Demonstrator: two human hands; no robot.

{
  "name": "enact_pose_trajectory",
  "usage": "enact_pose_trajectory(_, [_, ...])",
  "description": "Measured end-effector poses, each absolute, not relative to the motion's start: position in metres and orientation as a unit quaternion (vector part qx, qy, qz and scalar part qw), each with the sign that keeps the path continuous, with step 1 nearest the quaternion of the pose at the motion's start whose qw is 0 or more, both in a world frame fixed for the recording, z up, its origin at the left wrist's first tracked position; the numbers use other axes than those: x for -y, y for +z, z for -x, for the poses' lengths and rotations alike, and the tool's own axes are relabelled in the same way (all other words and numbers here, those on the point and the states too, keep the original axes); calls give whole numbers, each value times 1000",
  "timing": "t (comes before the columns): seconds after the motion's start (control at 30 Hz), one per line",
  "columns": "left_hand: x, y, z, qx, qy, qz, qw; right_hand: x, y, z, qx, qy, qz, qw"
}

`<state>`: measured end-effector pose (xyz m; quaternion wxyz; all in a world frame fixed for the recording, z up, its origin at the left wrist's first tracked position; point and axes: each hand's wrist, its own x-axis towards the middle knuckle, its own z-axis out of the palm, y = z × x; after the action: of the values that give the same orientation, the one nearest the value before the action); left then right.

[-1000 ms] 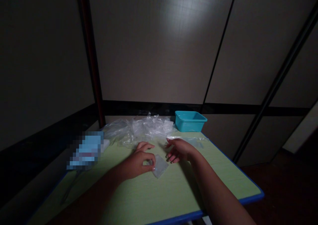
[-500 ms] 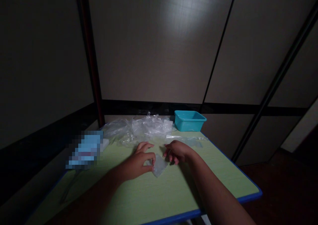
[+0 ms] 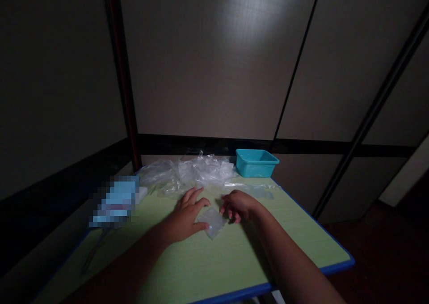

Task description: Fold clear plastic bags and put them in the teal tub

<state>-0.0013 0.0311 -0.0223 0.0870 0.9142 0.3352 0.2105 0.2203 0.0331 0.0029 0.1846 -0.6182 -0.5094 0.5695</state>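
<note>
A small square of clear plastic, folded or a little bag, lies on the green tabletop between my hands. My left hand is at its left side with the fingers spread; the thumb rests on the plastic's left part and the index finger arches above it. My right hand is at the plastic's right corner, fingers curled inward and the fingertips by its edge. Whether those curled fingers pinch anything is hidden.
Crumpled clear plastic is heaped along the back of the table. A turquoise basin stands at the back right corner, with a flat clear sheet before it. A blurred-out light blue object is at the left edge.
My left index finger and thumb have parted and the fingers have spread, uncovering more of the plastic square. My right hand has hardly moved.
</note>
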Motion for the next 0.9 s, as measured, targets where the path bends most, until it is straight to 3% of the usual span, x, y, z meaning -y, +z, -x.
enact_pose_trajectory(0.9, [-34,-26,3,-348,221,-906,96,-22,12,-215,622,512,580,125])
